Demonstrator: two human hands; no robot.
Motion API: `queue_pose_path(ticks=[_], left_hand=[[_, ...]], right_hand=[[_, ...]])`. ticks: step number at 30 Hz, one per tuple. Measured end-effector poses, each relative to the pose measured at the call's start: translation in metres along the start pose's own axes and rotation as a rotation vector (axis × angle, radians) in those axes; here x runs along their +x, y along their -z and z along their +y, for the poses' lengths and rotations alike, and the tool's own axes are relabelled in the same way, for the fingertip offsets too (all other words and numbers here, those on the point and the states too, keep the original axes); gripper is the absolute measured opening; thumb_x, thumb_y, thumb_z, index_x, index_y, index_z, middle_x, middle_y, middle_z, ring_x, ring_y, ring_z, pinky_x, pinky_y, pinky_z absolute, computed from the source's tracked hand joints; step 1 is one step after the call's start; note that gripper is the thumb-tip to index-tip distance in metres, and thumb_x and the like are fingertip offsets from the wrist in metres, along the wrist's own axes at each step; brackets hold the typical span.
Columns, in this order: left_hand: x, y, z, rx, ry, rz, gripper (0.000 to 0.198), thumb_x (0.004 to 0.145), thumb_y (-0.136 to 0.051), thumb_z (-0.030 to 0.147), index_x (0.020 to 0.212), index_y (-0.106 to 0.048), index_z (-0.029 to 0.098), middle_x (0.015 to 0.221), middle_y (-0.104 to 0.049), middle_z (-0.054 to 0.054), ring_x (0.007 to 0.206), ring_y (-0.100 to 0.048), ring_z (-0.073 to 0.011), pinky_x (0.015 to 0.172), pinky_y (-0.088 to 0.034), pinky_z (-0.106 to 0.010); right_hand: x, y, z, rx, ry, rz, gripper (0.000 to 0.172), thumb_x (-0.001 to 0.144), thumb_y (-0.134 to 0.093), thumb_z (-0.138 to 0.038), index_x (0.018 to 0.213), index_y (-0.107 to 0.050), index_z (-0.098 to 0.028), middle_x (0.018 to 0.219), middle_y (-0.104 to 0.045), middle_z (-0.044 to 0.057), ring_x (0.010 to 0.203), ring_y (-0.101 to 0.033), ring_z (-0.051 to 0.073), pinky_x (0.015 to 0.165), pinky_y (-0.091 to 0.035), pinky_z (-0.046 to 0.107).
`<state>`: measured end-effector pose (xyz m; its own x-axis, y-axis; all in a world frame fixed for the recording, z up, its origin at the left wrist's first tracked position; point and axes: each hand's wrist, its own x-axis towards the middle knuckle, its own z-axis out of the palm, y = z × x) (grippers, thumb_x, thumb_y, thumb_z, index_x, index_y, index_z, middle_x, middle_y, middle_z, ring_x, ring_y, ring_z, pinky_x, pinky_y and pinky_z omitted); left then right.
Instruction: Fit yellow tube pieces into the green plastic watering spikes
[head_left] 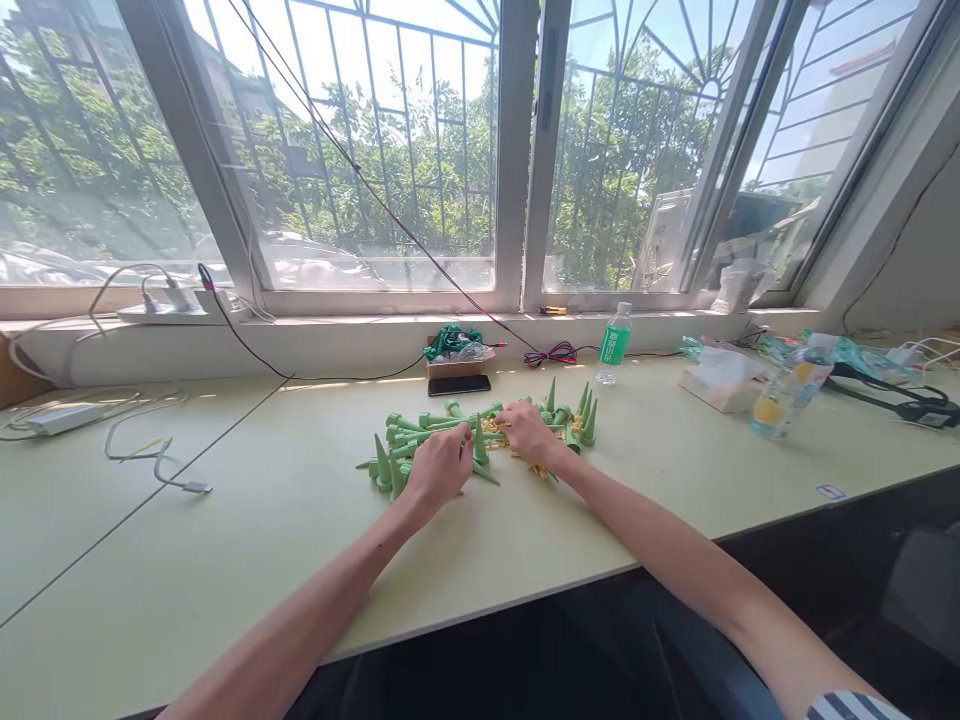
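A heap of green cone-shaped plastic spikes (pixel 420 425) lies on the pale desk (pixel 285 500), with small yellow pieces (pixel 495 427) mixed in at its middle. My left hand (pixel 439 465) rests on the heap's near side, fingers curled over a green spike. My right hand (pixel 529 432) reaches into the middle of the pile, fingers closed among the yellow pieces and spikes; what it grips is hidden. More green spikes (pixel 581 415) stand upright just right of it.
A black phone (pixel 459 384) and a small box with green wire (pixel 454 350) sit behind the pile. A green-labelled bottle (pixel 615 345), tissue box (pixel 720 385), another bottle (pixel 784 395) and bags are to the right. Cables and chargers (pixel 150 440) lie left. The desk's front edge runs below my arms.
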<state>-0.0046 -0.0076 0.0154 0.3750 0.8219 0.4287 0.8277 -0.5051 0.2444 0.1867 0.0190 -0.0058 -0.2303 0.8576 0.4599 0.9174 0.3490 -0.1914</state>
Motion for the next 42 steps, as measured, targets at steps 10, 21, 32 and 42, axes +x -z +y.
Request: queue_pose_path(ticks=[10, 21, 32, 42], left_hand=[[0.000, -0.002, -0.001, -0.025, -0.004, -0.004, 0.022, 0.089, -0.042, 0.028, 0.089, -0.063, 0.021, 0.070, -0.066, -0.003, 0.062, -0.060, -0.0176, 0.051, -0.031, -0.024], [0.000, -0.003, 0.000, -0.016, -0.002, -0.009, 0.023, 0.088, -0.041, 0.027, 0.089, -0.064, 0.021, 0.069, -0.065, -0.002, 0.060, -0.058, -0.0170, 0.051, -0.032, -0.024], [-0.001, -0.006, -0.003, -0.022, -0.020, 0.002, 0.023, 0.088, -0.041, 0.027, 0.088, -0.063, 0.022, 0.067, -0.065, -0.003, 0.059, -0.058, -0.0174, 0.051, -0.030, -0.024], [-0.001, -0.002, 0.001, -0.022, -0.003, -0.019, 0.022, 0.088, -0.043, 0.025, 0.088, -0.064, 0.022, 0.069, -0.066, -0.003, 0.062, -0.060, -0.0176, 0.052, -0.032, -0.024]], right_hand=[[0.003, -0.005, 0.003, -0.035, 0.002, -0.043, 0.022, 0.090, -0.049, -0.012, 0.085, -0.070, -0.016, 0.086, -0.063, 0.010, 0.089, -0.049, 0.021, 0.077, -0.031, 0.030], [0.004, -0.010, 0.008, -0.018, 0.001, -0.045, 0.019, 0.090, -0.051, -0.016, 0.083, -0.069, -0.016, 0.085, -0.063, 0.009, 0.085, -0.049, 0.020, 0.076, -0.031, 0.029], [0.005, -0.010, 0.010, 0.001, 0.002, -0.043, 0.018, 0.087, -0.053, -0.013, 0.081, -0.069, -0.017, 0.083, -0.063, 0.008, 0.086, -0.051, 0.020, 0.075, -0.032, 0.028], [0.006, -0.014, 0.010, -0.032, -0.002, -0.064, 0.018, 0.088, -0.051, -0.014, 0.080, -0.067, -0.016, 0.085, -0.064, 0.009, 0.088, -0.050, 0.021, 0.077, -0.032, 0.030]])
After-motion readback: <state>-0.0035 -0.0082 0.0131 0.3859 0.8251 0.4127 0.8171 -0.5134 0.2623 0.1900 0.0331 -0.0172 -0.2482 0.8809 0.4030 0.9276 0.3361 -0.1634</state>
